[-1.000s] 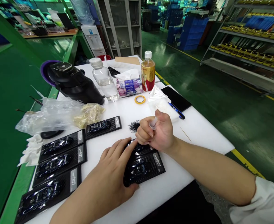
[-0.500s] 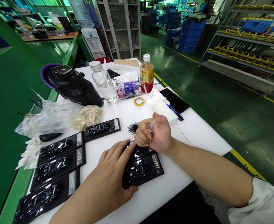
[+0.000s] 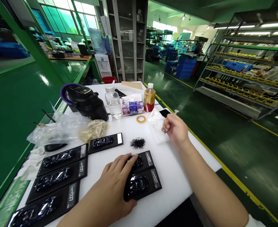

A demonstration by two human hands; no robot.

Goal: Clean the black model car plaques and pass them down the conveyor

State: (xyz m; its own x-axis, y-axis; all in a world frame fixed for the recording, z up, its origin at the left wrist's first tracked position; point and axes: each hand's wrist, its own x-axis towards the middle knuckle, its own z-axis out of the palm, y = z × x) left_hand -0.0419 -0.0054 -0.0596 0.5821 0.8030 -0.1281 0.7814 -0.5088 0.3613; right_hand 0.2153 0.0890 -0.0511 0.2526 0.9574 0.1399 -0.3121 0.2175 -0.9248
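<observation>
My left hand (image 3: 114, 186) lies flat with fingers spread on two black trays (image 3: 148, 179) that each hold a glossy dark model car, near the table's front edge. My right hand (image 3: 175, 129) is raised over a clear plastic bag (image 3: 155, 126) at the right side, fingers closed round a small clear syringe-like tube (image 3: 176, 111) whose tip sticks up. A little heap of tiny black parts (image 3: 137, 143) lies between the trays and the bag.
Several more car trays (image 3: 60, 171) line the left of the white table (image 3: 172, 164). Behind stand a black jug (image 3: 87, 102), a clear bottle (image 3: 112, 102), a tissue pack (image 3: 132, 105), a tea bottle (image 3: 149, 98), a tape ring (image 3: 141, 119), crumpled plastic bags (image 3: 58, 129) and a phone (image 3: 164, 112).
My right hand lifted off the front trays and moved up and right to the clear bag, still holding the tube. The camera tilted upward. My left hand stayed on the trays.
</observation>
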